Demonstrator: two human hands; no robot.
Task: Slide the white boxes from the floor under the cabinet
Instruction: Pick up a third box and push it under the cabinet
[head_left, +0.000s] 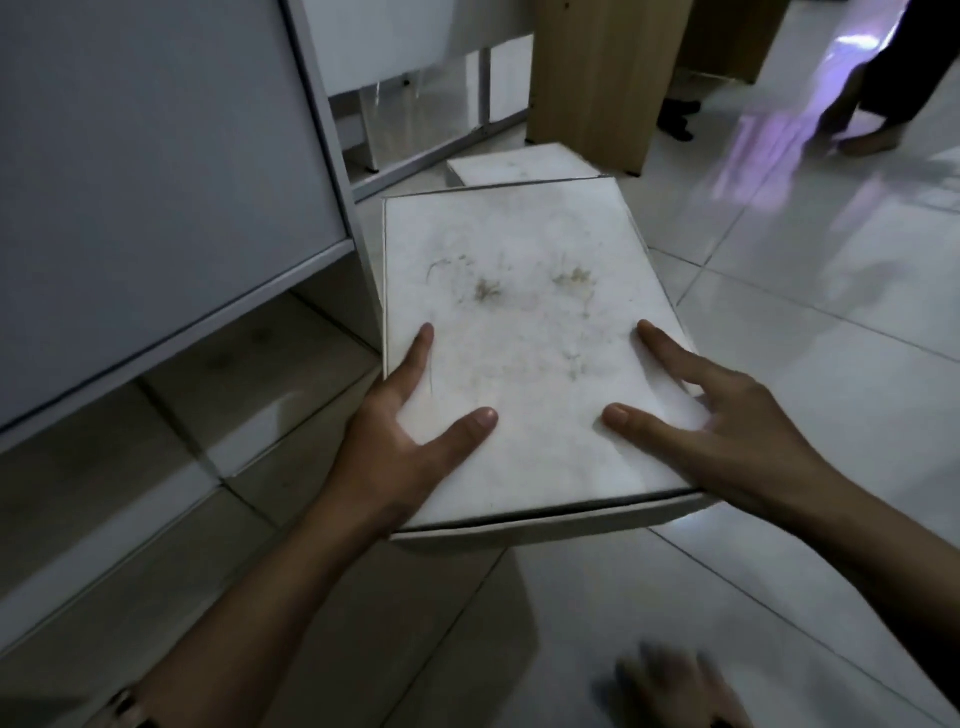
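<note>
Large white box (524, 332) lay flat just beside the grey cabinet (145, 208), long axis running away from the camera, far end angled slightly left. Left hand (400, 452) gripped its near-left edge, thumb on the dusty lid; right hand (727, 431) held the near-right edge, fingers spread. Second white box (519, 165) sat beyond on the tiled floor (779, 364).

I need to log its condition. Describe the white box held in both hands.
The white box is flat, rectangular, apparently cardboard, its lid closed and smudged with dust and hair-like debris. It is tilted beside the grey cabinet. The left hand and right hand grip its near corners, thumbs on top.
</note>
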